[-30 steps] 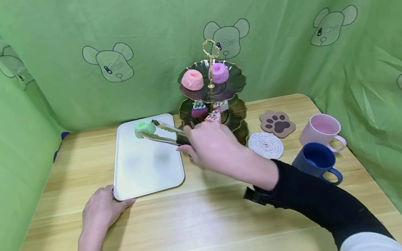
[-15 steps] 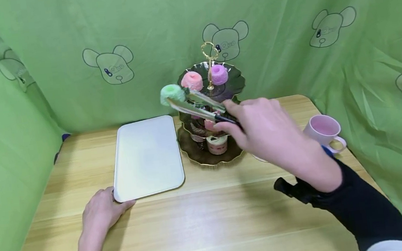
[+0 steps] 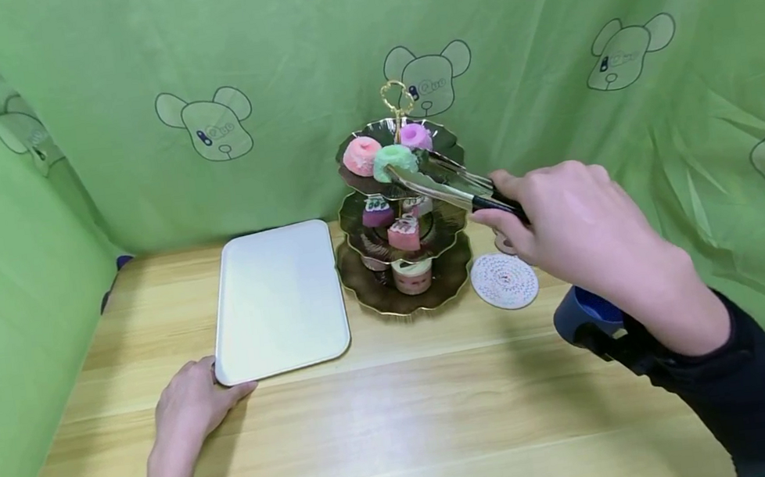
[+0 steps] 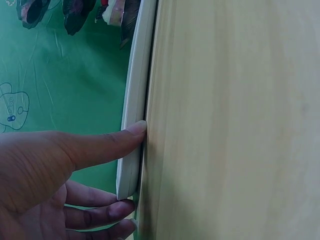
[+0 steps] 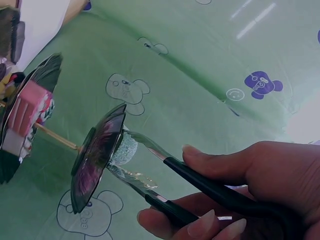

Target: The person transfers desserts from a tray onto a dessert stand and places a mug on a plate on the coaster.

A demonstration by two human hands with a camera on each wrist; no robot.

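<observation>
My right hand grips a pair of tongs by their dark handles. Between the tong tips sits a small green ring-shaped cake, right at the top plate of a three-tier dark cake stand. In the right wrist view the green cake is up against that plate's surface, a tong tip on either side. A pink cake and a purple cake share the top tier. My left hand holds the near left corner of a bare white tray, thumb along its near edge.
Cake slices stand on the middle tier, and a round layered cake on the bottom one. Right of the stand lies a round woven coaster. A blue mug is partly hidden behind my right arm. Green curtains surround the table.
The green cake, held in the tongs, has been lifted off the tray and carried right to the stand's top tier. My right arm has moved right; the left hand has kept its place.
</observation>
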